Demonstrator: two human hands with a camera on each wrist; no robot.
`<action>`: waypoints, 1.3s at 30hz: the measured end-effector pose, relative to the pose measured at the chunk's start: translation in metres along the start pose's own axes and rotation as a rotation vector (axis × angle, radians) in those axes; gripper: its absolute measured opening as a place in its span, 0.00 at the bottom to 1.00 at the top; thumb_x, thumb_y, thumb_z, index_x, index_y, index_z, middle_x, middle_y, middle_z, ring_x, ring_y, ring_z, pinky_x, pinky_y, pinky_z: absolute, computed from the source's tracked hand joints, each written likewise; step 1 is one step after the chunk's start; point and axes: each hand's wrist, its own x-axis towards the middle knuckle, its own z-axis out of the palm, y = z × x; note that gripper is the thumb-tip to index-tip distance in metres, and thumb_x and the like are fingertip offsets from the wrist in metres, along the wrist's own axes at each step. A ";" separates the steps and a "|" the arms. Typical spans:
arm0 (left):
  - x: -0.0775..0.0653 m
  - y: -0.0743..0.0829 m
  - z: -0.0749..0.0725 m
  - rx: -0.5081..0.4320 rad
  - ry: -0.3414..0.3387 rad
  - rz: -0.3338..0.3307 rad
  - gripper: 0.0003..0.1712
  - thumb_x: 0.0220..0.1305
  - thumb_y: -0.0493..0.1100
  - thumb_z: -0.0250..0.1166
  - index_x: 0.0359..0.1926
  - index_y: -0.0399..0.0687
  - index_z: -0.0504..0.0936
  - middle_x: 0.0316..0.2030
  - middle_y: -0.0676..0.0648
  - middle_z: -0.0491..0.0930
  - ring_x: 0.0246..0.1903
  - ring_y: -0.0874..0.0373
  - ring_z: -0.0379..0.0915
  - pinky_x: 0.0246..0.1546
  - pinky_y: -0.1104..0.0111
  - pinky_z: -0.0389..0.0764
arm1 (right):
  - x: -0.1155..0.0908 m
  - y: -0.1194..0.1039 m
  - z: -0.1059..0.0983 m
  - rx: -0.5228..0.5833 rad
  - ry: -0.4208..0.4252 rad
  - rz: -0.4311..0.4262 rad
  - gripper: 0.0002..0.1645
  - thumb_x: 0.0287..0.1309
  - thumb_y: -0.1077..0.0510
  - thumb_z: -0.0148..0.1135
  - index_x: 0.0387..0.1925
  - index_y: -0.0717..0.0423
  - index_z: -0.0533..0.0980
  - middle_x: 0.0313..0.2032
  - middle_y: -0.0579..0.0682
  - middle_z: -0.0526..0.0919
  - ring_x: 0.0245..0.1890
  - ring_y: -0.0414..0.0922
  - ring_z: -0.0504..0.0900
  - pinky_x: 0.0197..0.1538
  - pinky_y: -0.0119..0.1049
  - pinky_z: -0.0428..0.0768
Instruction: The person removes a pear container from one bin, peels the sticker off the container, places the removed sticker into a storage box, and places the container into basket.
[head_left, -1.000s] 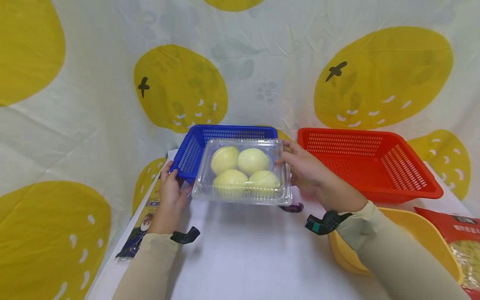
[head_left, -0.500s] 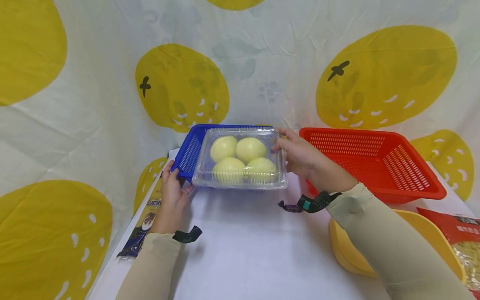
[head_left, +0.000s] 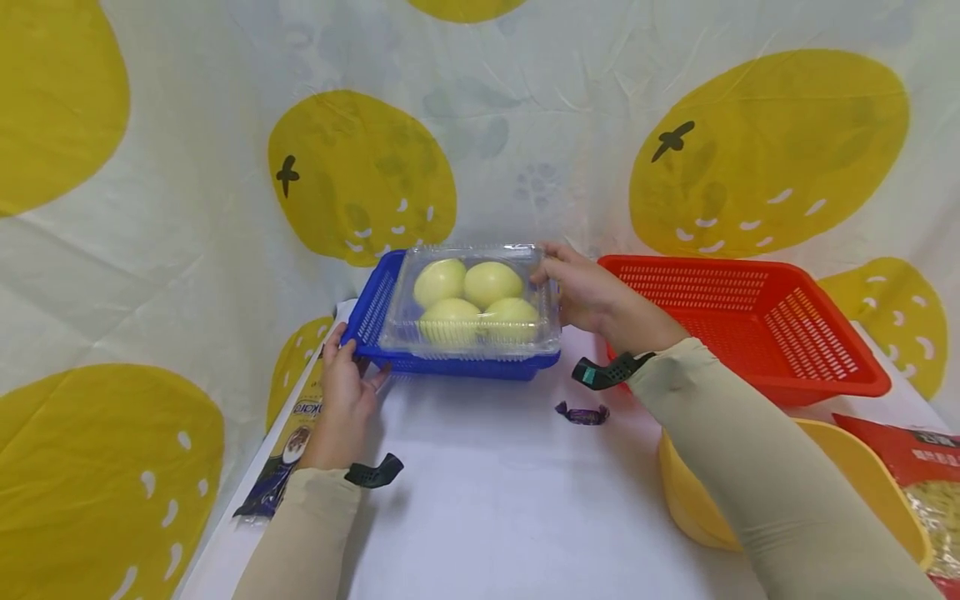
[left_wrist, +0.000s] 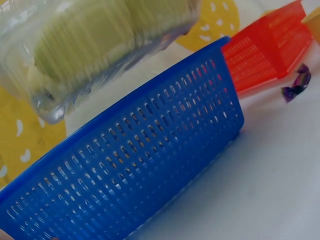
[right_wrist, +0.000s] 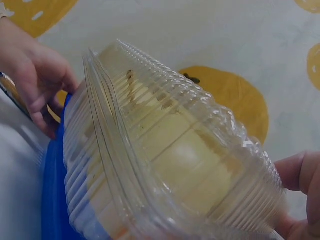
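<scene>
My right hand [head_left: 581, 287] grips the right side of a clear plastic clamshell box [head_left: 401, 333]. Inside the box lie several round, pale yellow-green fruits [head_left: 492, 284]. The box hangs over the blue basket [head_left: 465, 367], tilted toward me; in the left wrist view its underside shows above the basket's rim. At the basket's left corner my left hand [head_left: 347, 404] pinches the rim. Thumb and fingers of the right hand [right_wrist: 302, 185] show at the box's edge in the right wrist view.
A red basket [head_left: 720, 333] stands to the right, with a yellow tub [head_left: 697, 508] in front. A red bag [head_left: 930, 475] lies at the far right. A purple-wrapped candy [head_left: 582, 414] lies on the white table. A long yellow-and-blue packet [head_left: 281, 454] lies along the left edge.
My right hand has moved the clamshell box away from me and slightly left, further over the blue basket. The candy is now fully uncovered. My left hand has stayed at the rim.
</scene>
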 end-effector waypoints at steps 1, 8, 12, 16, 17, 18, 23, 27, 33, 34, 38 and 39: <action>0.000 0.000 0.000 0.002 0.001 0.005 0.25 0.88 0.44 0.44 0.78 0.68 0.67 0.69 0.48 0.71 0.62 0.56 0.71 0.72 0.41 0.66 | 0.003 0.000 0.000 0.001 0.000 -0.002 0.46 0.68 0.64 0.50 0.83 0.42 0.52 0.82 0.50 0.49 0.80 0.69 0.43 0.73 0.80 0.53; -0.002 -0.001 -0.001 -0.008 0.006 0.011 0.24 0.88 0.44 0.44 0.76 0.67 0.68 0.70 0.47 0.71 0.62 0.55 0.71 0.73 0.42 0.66 | 0.023 0.007 0.001 0.035 0.004 -0.003 0.45 0.68 0.65 0.50 0.83 0.43 0.52 0.80 0.52 0.51 0.78 0.68 0.48 0.74 0.76 0.55; -0.002 -0.001 0.000 -0.002 0.008 0.014 0.24 0.88 0.44 0.44 0.76 0.68 0.68 0.71 0.46 0.70 0.63 0.55 0.71 0.73 0.42 0.65 | 0.034 0.012 0.001 0.052 0.017 0.009 0.43 0.69 0.64 0.50 0.82 0.42 0.54 0.79 0.53 0.52 0.76 0.69 0.51 0.74 0.75 0.56; -0.001 -0.001 -0.002 -0.003 0.000 0.015 0.24 0.88 0.45 0.43 0.77 0.68 0.67 0.73 0.46 0.69 0.63 0.55 0.70 0.74 0.42 0.65 | 0.044 0.020 0.002 0.042 0.038 0.013 0.41 0.70 0.63 0.51 0.81 0.41 0.56 0.79 0.52 0.53 0.75 0.70 0.51 0.73 0.77 0.56; -0.001 -0.001 -0.002 -0.004 -0.002 0.013 0.24 0.88 0.45 0.43 0.77 0.68 0.67 0.73 0.46 0.69 0.64 0.55 0.70 0.74 0.42 0.65 | 0.047 0.022 0.002 0.046 0.045 0.012 0.40 0.70 0.63 0.51 0.80 0.42 0.56 0.78 0.52 0.53 0.75 0.71 0.52 0.73 0.77 0.56; -0.001 -0.001 -0.002 -0.010 -0.005 0.011 0.24 0.88 0.45 0.43 0.76 0.68 0.68 0.73 0.46 0.69 0.64 0.55 0.70 0.74 0.42 0.64 | 0.049 0.024 0.002 0.044 0.050 0.011 0.40 0.69 0.63 0.51 0.80 0.42 0.57 0.78 0.53 0.54 0.74 0.71 0.53 0.72 0.78 0.57; 0.000 -0.001 -0.003 -0.020 -0.010 0.002 0.24 0.88 0.44 0.43 0.76 0.68 0.68 0.74 0.47 0.68 0.65 0.55 0.69 0.75 0.41 0.63 | 0.060 0.034 0.006 0.031 0.080 0.023 0.44 0.67 0.63 0.52 0.82 0.44 0.55 0.79 0.54 0.53 0.73 0.73 0.56 0.69 0.78 0.62; -0.001 0.000 -0.003 -0.024 -0.009 -0.001 0.24 0.88 0.44 0.44 0.76 0.68 0.69 0.74 0.47 0.68 0.67 0.53 0.69 0.74 0.41 0.63 | 0.065 0.038 0.010 -0.004 0.111 0.060 0.48 0.68 0.62 0.54 0.85 0.44 0.49 0.84 0.52 0.45 0.79 0.71 0.47 0.70 0.81 0.58; 0.000 0.000 -0.003 -0.040 -0.016 -0.003 0.24 0.88 0.44 0.44 0.76 0.68 0.68 0.77 0.46 0.66 0.72 0.51 0.65 0.75 0.40 0.62 | 0.072 0.044 0.016 -0.032 0.130 0.078 0.50 0.67 0.62 0.55 0.86 0.45 0.49 0.84 0.54 0.48 0.79 0.70 0.49 0.67 0.83 0.59; 0.000 0.000 -0.003 -0.045 -0.016 -0.005 0.24 0.88 0.44 0.44 0.76 0.68 0.68 0.77 0.45 0.66 0.73 0.50 0.65 0.75 0.40 0.62 | 0.074 0.045 0.017 -0.032 0.130 0.081 0.50 0.67 0.62 0.55 0.85 0.45 0.49 0.83 0.54 0.49 0.78 0.71 0.51 0.67 0.83 0.59; 0.001 0.000 -0.003 -0.040 -0.022 -0.006 0.25 0.88 0.43 0.43 0.77 0.68 0.67 0.78 0.45 0.64 0.75 0.50 0.63 0.75 0.40 0.61 | 0.077 0.050 0.019 -0.033 0.147 0.103 0.48 0.69 0.61 0.56 0.85 0.45 0.49 0.83 0.54 0.50 0.77 0.69 0.55 0.69 0.82 0.59; 0.000 0.000 -0.003 -0.040 -0.025 -0.007 0.25 0.88 0.43 0.43 0.78 0.68 0.67 0.78 0.45 0.64 0.75 0.50 0.63 0.75 0.40 0.61 | 0.078 0.051 0.020 -0.032 0.151 0.106 0.47 0.70 0.61 0.56 0.85 0.45 0.49 0.83 0.54 0.50 0.77 0.70 0.56 0.69 0.82 0.59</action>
